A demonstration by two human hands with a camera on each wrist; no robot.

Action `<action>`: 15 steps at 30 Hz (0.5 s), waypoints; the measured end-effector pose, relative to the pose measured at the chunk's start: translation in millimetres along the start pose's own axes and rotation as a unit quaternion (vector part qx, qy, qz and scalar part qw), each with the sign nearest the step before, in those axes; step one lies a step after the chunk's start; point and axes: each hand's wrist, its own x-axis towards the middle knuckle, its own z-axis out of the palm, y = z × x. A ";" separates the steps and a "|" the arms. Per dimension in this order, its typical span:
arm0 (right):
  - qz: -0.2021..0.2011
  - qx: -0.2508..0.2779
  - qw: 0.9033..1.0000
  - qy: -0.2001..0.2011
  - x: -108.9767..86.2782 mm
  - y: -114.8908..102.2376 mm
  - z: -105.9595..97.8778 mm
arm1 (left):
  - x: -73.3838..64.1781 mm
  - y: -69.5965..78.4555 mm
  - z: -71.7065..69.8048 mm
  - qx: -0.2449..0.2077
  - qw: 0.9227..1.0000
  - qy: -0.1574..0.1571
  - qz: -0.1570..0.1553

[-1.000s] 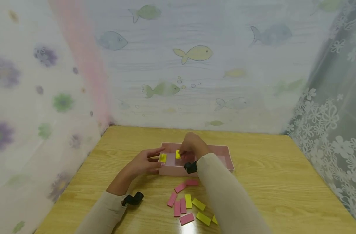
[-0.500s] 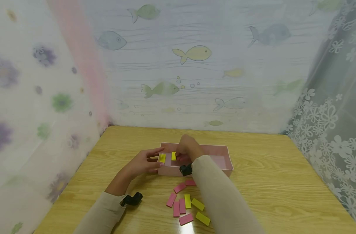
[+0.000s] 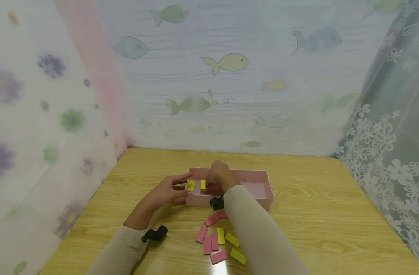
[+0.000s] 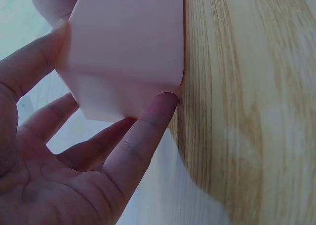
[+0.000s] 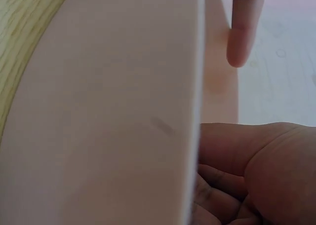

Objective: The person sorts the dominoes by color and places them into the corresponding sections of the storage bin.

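Note:
A long pink plastic box (image 3: 263,179) stands on the table. My left hand (image 3: 166,190) holds its left end, thumb and fingers spread along the rim and outer sides; the left wrist view shows the fingertips touching the pink wall (image 4: 126,42). Inside the box my right hand (image 3: 220,176) pinches a yellow rectangular block (image 3: 203,185) at its right side. Another yellow block (image 3: 190,185) is at the box's left end, apart from it. In the right wrist view the near wall (image 5: 113,101) covers the fingertips and the block.
Several loose pink blocks (image 3: 207,245) and a few yellow blocks (image 3: 221,236) lie flat on the wooden table (image 3: 319,214) in front of the box. The right sleeve (image 3: 261,229) passes over the area beside them. A fish-patterned curtain (image 3: 209,84) hangs behind the table.
My right hand has moved a little left and lower inside the box, bringing the yellow block nearer to the one at the left end. My left hand stays at the box.

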 end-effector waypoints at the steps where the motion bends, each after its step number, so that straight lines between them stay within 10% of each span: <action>1: -0.001 -0.007 1.000 0.003 0.6 -0.2 0.6 | 0.2 0.0 -0.1 0.002 1.000 0.002 -0.001; 8: -0.026 -0.047 0.998 0.034 -8.4 -2.3 -0.6 | 1.2 1.1 -0.3 -0.001 1.000 -0.006 0.006; 15: 0.001 0.100 0.995 -0.019 -22.0 -0.4 3.9 | -0.4 0.4 -1.1 0.000 1.000 -0.009 0.005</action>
